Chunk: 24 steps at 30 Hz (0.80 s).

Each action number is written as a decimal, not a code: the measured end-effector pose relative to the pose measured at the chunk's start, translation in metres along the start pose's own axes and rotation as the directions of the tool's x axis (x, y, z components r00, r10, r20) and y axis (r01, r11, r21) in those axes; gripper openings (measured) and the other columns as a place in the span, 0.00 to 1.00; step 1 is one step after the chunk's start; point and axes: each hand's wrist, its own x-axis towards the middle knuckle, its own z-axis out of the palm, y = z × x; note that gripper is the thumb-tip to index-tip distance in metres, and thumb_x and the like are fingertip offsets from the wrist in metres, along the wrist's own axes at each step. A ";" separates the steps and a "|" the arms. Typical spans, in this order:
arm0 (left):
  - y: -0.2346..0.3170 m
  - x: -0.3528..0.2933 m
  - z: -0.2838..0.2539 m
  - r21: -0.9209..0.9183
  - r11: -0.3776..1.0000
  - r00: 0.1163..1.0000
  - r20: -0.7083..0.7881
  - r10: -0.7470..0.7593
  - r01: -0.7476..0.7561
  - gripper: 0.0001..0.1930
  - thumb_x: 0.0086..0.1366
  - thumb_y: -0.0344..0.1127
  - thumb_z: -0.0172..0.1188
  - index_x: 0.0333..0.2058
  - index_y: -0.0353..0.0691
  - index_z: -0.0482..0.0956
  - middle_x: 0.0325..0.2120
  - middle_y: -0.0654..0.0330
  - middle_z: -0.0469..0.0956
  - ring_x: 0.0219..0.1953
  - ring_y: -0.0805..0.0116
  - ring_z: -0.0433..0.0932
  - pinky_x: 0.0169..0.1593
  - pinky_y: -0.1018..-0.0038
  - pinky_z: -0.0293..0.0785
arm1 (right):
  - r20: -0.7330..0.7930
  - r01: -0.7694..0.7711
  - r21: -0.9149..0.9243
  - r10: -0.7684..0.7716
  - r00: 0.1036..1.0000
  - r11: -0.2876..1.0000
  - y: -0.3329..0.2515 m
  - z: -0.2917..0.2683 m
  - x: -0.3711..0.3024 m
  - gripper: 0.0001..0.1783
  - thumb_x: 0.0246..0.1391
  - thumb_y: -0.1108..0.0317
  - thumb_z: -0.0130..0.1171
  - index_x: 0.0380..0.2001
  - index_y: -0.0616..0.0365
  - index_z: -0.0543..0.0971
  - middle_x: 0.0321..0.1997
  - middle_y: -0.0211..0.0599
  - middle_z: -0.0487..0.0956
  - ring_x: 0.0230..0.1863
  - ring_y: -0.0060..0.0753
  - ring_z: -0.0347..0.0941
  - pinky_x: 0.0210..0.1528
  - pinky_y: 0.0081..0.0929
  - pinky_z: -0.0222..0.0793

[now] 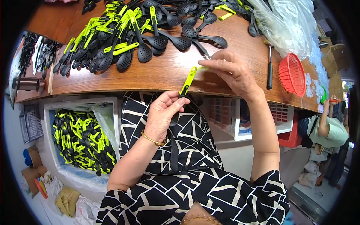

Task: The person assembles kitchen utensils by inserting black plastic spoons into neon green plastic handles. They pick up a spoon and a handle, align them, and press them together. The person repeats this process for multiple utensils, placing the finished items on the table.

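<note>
In my left hand [165, 108], closed around it, is a black utensil with a lime-green handle [189, 79] pointing up and away from me. Its lower end is mostly hidden by the fingers. My right hand [234, 71] hovers over the table's near part, thumb and fingers pinched on a thin lime-green piece [203, 68]; most of that piece is covered. Just beyond those fingertips lies a black slotted spoon [200, 48] without a green cover on its handle. Farther left, a heap of black slotted spoons [144, 52] with lime-green handles spreads across the wooden table [165, 73].
A black-handled tool [270, 67] and a red plastic basket [292, 77] sit on the right, beneath clear plastic bags [288, 22]. Below the table at left, a white bin [115, 131] holds many green-and-black pieces. Another person [332, 131] works at far right.
</note>
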 end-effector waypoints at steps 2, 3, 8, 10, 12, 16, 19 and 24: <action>0.001 -0.001 -0.002 0.091 0.994 0.998 -0.035 0.058 -0.055 0.14 0.71 0.30 0.64 0.53 0.35 0.78 0.41 0.56 0.86 0.34 0.79 0.77 0.44 0.82 0.74 | 0.112 -0.096 0.217 0.073 0.991 0.971 -0.019 -0.003 0.004 0.15 0.53 0.68 0.70 0.46 0.45 0.88 0.36 0.31 0.83 0.42 0.38 0.80 0.53 0.36 0.73; 0.000 0.000 -0.002 0.137 0.988 0.997 -0.017 0.077 -0.074 0.14 0.73 0.30 0.62 0.53 0.33 0.78 0.41 0.56 0.85 0.35 0.79 0.78 0.43 0.82 0.74 | 0.116 -0.009 0.258 -0.022 0.993 0.966 -0.025 -0.006 0.010 0.12 0.54 0.67 0.70 0.43 0.50 0.87 0.34 0.33 0.83 0.39 0.40 0.80 0.46 0.35 0.76; -0.002 0.000 0.008 0.276 0.943 0.983 0.022 0.185 -0.184 0.15 0.74 0.29 0.60 0.56 0.31 0.77 0.43 0.57 0.85 0.40 0.79 0.80 0.43 0.82 0.76 | 0.143 0.071 0.144 -0.092 0.986 0.987 -0.032 0.001 0.015 0.09 0.54 0.65 0.70 0.38 0.53 0.86 0.33 0.34 0.82 0.39 0.41 0.80 0.45 0.37 0.75; -0.003 0.001 0.009 0.311 0.927 0.976 0.013 0.216 -0.209 0.14 0.74 0.30 0.60 0.55 0.31 0.77 0.43 0.58 0.85 0.40 0.79 0.80 0.43 0.82 0.76 | 0.131 0.095 0.113 -0.110 0.985 0.989 -0.032 0.006 0.016 0.09 0.54 0.64 0.70 0.38 0.52 0.86 0.33 0.34 0.81 0.38 0.42 0.79 0.45 0.38 0.74; -0.002 -0.001 0.010 0.316 0.928 0.980 0.036 0.195 -0.196 0.14 0.75 0.30 0.60 0.55 0.32 0.77 0.40 0.61 0.83 0.40 0.79 0.80 0.42 0.82 0.76 | 0.107 0.090 0.083 -0.098 0.989 0.992 -0.036 0.008 0.015 0.09 0.53 0.64 0.70 0.38 0.52 0.86 0.32 0.34 0.80 0.38 0.41 0.79 0.45 0.38 0.73; 0.000 0.000 0.010 0.332 0.931 0.989 0.044 0.142 -0.149 0.14 0.74 0.33 0.62 0.54 0.34 0.78 0.37 0.65 0.82 0.37 0.81 0.78 0.39 0.85 0.75 | 0.123 0.102 0.006 -0.102 0.987 0.995 -0.043 0.009 0.014 0.09 0.53 0.63 0.70 0.37 0.51 0.86 0.32 0.32 0.80 0.40 0.40 0.78 0.47 0.37 0.72; -0.001 0.001 0.009 0.300 0.946 0.993 0.026 0.117 -0.120 0.13 0.74 0.33 0.62 0.53 0.35 0.78 0.36 0.66 0.81 0.35 0.83 0.77 0.36 0.86 0.74 | 0.160 0.094 0.014 -0.095 0.982 0.995 -0.044 0.006 0.015 0.09 0.53 0.62 0.70 0.37 0.50 0.86 0.32 0.31 0.80 0.40 0.38 0.78 0.48 0.36 0.71; 0.000 0.002 0.007 0.336 0.931 0.990 0.051 0.134 -0.143 0.12 0.74 0.33 0.62 0.51 0.35 0.79 0.34 0.67 0.81 0.33 0.84 0.76 0.35 0.87 0.72 | 0.111 0.138 -0.007 -0.137 0.984 0.990 -0.044 0.006 0.015 0.09 0.53 0.62 0.70 0.37 0.50 0.86 0.32 0.30 0.79 0.40 0.37 0.78 0.48 0.36 0.71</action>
